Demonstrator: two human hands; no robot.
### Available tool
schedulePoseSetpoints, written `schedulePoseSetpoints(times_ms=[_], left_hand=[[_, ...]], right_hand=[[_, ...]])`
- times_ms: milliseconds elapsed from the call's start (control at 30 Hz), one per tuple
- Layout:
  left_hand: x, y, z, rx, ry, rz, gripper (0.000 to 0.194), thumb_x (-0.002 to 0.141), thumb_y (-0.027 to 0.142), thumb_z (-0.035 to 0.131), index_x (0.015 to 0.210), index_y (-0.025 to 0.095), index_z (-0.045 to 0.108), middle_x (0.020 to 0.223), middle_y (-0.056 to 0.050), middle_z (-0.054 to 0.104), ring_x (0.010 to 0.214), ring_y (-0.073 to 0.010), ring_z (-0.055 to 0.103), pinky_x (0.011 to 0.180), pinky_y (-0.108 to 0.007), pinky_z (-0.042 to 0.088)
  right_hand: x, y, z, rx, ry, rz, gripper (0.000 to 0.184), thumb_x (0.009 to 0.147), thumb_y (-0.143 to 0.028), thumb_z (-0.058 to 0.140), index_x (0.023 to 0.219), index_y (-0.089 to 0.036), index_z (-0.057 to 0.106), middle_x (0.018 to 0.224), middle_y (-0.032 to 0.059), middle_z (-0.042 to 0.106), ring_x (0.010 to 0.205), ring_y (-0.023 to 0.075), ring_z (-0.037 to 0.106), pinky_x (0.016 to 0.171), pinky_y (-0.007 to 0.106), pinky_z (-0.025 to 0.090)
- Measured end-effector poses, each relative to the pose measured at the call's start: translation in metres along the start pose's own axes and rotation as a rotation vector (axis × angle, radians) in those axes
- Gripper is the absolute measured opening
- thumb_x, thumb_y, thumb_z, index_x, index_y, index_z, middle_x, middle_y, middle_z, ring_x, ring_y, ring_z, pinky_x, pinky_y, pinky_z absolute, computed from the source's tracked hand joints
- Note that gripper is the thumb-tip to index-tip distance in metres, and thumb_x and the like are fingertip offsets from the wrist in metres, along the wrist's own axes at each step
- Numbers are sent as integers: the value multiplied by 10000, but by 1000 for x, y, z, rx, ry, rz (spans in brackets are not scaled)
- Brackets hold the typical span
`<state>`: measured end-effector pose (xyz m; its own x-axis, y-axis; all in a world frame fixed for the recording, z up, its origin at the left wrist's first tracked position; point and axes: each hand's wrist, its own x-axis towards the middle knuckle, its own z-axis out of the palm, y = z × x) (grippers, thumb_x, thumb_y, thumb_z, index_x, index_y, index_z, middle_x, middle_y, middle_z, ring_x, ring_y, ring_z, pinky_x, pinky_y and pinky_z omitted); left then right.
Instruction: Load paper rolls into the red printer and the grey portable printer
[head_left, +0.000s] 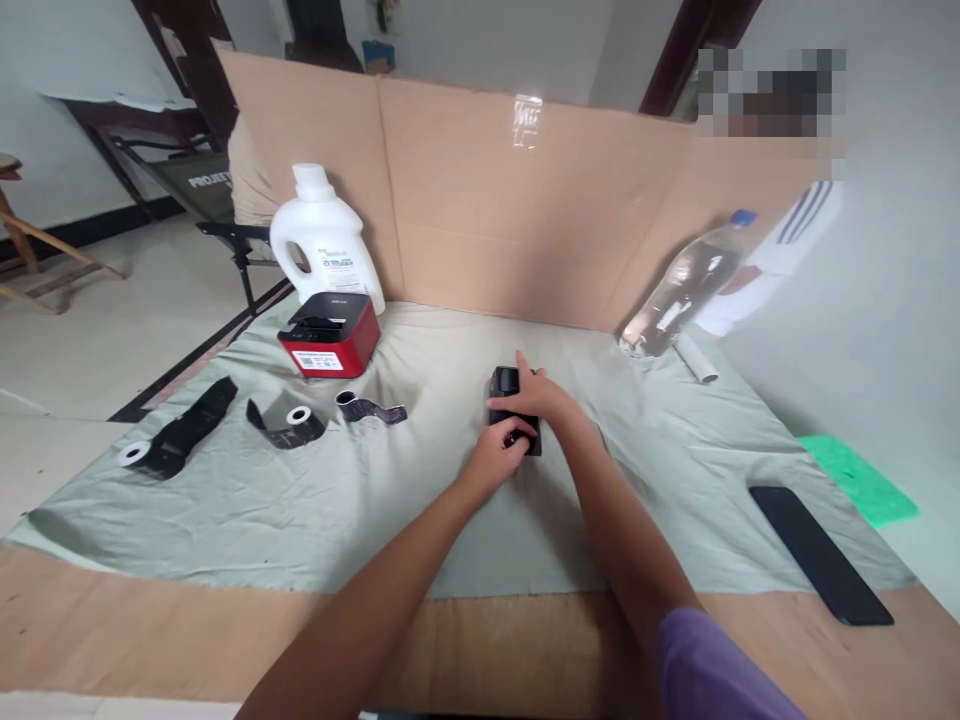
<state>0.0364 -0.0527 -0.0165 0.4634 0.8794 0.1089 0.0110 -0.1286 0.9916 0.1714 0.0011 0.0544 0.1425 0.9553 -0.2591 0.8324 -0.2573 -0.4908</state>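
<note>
A small black box-shaped device (pixel 505 380) sits on the grey-green cloth in front of me, partly covered by both my hands. My right hand (pixel 541 394) reaches across it from the right, thumb at its left edge and index finger pointing away from me. Curled at the near end of the device, my left hand (pixel 496 452) has its thumb and fingers closed on it. What lies under the fingers is hidden. To the left are three partly unrolled black paper rolls (pixel 298 425), and behind them a red and black label printer (pixel 339 345).
A white jug (pixel 326 235) stands behind the printer, before a cardboard screen (pixel 487 200). At right are a clear bottle (pixel 686 285) leaning over, a white tube (pixel 696 358), a black phone (pixel 817 555) and a green pad (pixel 859 480). Another person's striped sleeve (pixel 795 225) shows behind.
</note>
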Motion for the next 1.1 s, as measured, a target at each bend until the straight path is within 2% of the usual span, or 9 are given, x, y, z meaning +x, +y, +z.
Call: schedulePoseSetpoints(times_ms=[133, 200, 267, 367, 500, 600, 700, 867, 1100], left_hand=[[-1, 0, 0, -10, -72, -20, 288, 803, 179, 555, 1041, 143, 714, 606, 3, 620, 533, -132, 546, 568, -255, 438], [-3, 4, -2, 7, -165, -8, 361, 836, 224, 570, 1163, 149, 702, 625, -2, 638, 549, -134, 551, 584, -258, 449], [-6, 10, -3, 2, -258, -3, 458, 862, 270, 573, 1300, 163, 654, 671, -6, 660, 563, -129, 553, 604, -260, 462], [-8, 16, -4, 20, -323, -3, 523, 874, 299, 565, 1377, 162, 610, 689, -5, 658, 576, -122, 541, 632, -261, 472], [-10, 17, -4, 77, -326, 1, 511, 889, 303, 544, 1374, 159, 616, 709, -13, 663, 620, -124, 545, 669, -263, 465], [-10, 14, -3, 119, -328, 11, 477, 904, 310, 541, 1354, 186, 636, 724, -15, 670, 653, -131, 560, 688, -266, 456], [-10, 12, -2, 138, -331, 13, 447, 908, 313, 545, 1326, 200, 656, 725, -13, 671, 658, -134, 557, 694, -270, 449], [-9, 13, -2, 86, -314, -18, 441, 905, 313, 540, 1308, 182, 664, 719, -16, 655, 678, -144, 578, 679, -272, 449], [-7, 11, -3, 48, -326, -27, 412, 891, 299, 547, 1261, 182, 686, 716, -13, 646, 688, -145, 587, 675, -269, 441]], right_hand=[[2, -6, 19, 57, 72, 36, 1289, 586, -497, 866, 1629, -280, 140, 1531, 260, 325, 1240, 503, 558, 1055, 641, 403], [2, 2, 15, 112, 94, 57, 1224, 623, -520, 823, 1624, -258, 169, 1539, 250, 333, 1279, 486, 532, 1064, 615, 415], [-1, 21, 1, 237, 123, 39, 1134, 676, -529, 768, 1611, -215, 208, 1527, 223, 396, 1330, 419, 509, 1097, 539, 424], [-11, 72, -32, 383, 276, 21, 1014, 697, -469, 743, 1567, -191, 301, 1465, 155, 517, 1310, 313, 543, 1116, 442, 435], [-29, 160, -79, 181, 622, 102, 952, 647, -424, 785, 1498, -169, 444, 1360, 153, 589, 1229, 328, 586, 1092, 476, 446], [-37, 218, -106, 41, 706, 181, 871, 682, -400, 783, 1479, -189, 502, 1323, 162, 599, 1195, 323, 601, 1082, 470, 449], [-35, 255, -120, -59, 718, 269, 864, 704, -426, 794, 1491, -225, 501, 1327, 181, 575, 1190, 335, 592, 1051, 479, 461], [-24, 282, -125, -68, 746, 318, 816, 733, -453, 773, 1475, -219, 527, 1324, 209, 563, 1168, 348, 591, 1014, 488, 473], [-13, 298, -122, -92, 744, 377, 831, 741, -501, 756, 1490, -236, 513, 1347, 203, 556, 1197, 380, 580, 996, 522, 481]])
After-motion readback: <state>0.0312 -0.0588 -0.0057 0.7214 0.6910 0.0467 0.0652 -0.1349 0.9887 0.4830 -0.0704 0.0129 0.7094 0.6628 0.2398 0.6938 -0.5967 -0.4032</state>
